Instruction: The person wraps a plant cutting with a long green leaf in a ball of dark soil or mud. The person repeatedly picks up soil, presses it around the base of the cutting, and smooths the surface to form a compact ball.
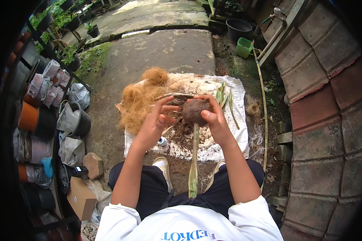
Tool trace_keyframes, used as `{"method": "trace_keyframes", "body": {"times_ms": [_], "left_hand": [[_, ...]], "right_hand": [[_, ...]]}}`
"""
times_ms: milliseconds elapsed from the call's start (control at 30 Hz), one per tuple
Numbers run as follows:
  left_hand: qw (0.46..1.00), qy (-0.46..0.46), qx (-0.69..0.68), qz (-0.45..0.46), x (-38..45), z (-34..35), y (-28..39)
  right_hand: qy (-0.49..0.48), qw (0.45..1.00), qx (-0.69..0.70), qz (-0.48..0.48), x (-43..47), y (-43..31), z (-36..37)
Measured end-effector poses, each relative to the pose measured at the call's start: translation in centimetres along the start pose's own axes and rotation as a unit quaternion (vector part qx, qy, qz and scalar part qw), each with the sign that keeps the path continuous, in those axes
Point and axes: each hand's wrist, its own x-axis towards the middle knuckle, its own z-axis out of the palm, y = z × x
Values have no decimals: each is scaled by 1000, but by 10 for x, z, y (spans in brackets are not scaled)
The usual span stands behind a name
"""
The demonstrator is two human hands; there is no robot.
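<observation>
My right hand grips a round ball of brown soil, thumb on its near side. A green plant stem with cut-looking leaves sticks out of the ball and points down toward my lap. Beside the ball, my left hand is raised with its fingers apart and nothing in it. Below both hands lies a white woven sack, with loose dark soil on its middle. Tan coconut fibre is heaped at its left side. A white spool of thread rests near my left wrist.
Several long green leaves lie on the sack's right part. A hose runs along the right, before a slope of roof tiles. At left stand a rack of pots, a black bucket and a cardboard box.
</observation>
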Motion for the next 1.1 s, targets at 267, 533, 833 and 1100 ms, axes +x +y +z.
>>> {"method": "trace_keyframes", "body": {"times_ms": [267, 533, 833, 1100], "left_hand": [[993, -86, 26, -80, 1, 22, 6], [993, -44, 110, 11, -5, 25, -2], [987, 15, 127, 94, -5, 38, -7], [990, 61, 80, 100, -2, 40, -2]], "right_hand": [[-34, 982, -186, -1, -15, 15, 28], [-21, 987, -156, -13, -18, 13, 32], [12, 987, -157, -44, -19, 9, 33], [48, 996, -4, -68, -9, 20, 36]]}}
